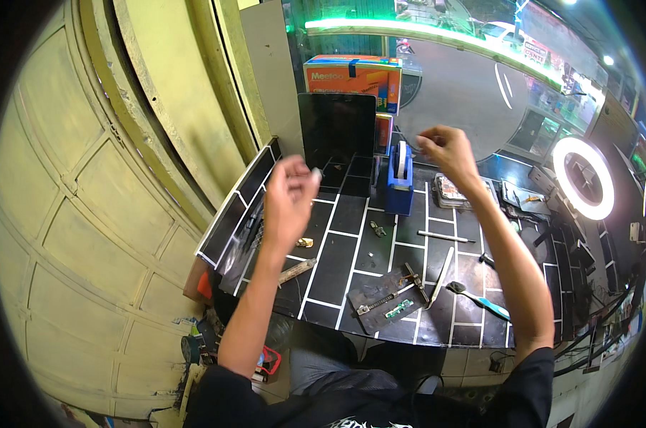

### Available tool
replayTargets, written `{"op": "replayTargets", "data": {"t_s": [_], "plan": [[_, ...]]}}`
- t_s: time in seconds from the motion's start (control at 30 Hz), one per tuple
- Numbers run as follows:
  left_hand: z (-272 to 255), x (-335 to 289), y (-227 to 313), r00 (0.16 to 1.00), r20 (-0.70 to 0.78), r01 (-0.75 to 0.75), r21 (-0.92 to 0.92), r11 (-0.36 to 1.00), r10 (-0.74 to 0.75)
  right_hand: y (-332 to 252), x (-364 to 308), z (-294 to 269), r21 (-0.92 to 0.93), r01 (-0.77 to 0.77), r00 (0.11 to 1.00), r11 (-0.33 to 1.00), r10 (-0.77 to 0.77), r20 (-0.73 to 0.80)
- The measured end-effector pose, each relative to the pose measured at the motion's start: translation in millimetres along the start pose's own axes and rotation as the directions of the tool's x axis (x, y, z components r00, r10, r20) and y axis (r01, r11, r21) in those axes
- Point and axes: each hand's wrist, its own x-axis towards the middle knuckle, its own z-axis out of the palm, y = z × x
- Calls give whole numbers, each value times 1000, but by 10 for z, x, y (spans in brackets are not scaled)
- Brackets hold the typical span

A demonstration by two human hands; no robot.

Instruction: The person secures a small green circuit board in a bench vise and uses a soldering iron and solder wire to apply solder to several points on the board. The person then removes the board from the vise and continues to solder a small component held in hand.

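My left hand (pixel 290 196) is raised above the left part of the bench, in front of a dark upright panel (pixel 337 132). Its fingers are curled in toward the thumb, slightly blurred; whatever they may hold cannot be made out. My right hand (pixel 451 151) hovers just right of a blue tape dispenser (pixel 400 187) that carries a roll of tape (pixel 401 158). Thumb and fingers there are drawn together in a pinch, and anything between them is too small to see. Below lie a small green circuit board (pixel 399 308) and a metal board holder (pixel 387 299) on a dark plate.
A toothbrush (pixel 480 302), tweezers (pixel 443 274) and a pen-like tool (pixel 445 236) lie on the black tiled bench (pixel 341 260). A wooden stick (pixel 296 272) is near my left forearm. Orange boxes (pixel 353 82) stand behind; a lit ring lamp (pixel 584 178) is at right.
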Motion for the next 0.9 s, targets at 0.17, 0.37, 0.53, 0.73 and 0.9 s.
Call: {"op": "replayTargets", "data": {"t_s": [0.17, 0.37, 0.53, 0.73, 0.9], "plan": [[33, 886, -650, 977, -196, 129, 229, 965, -83, -216, 89, 706, 106, -2, 999, 994, 6, -38], [204, 1108, -932, 994, -77, 90, 175, 980, -78, -172, 224, 991, -71, 9, 988, 997, -20, -152], [-146, 1211, -871, 991, -99, 94, 63, 994, -88, -399, 105, 991, -75, 218, 968, 973, -225, -107], [-665, 1351, -264, 978, -177, 116, 18, 993, -111, -1036, 97, 924, 75, 413, 909, 908, -405, -98], [-749, 1365, -269, 992, -99, 84, 41, 996, -79, -1125, 58, 915, 138, 333, 940, 933, -316, -132]]}}
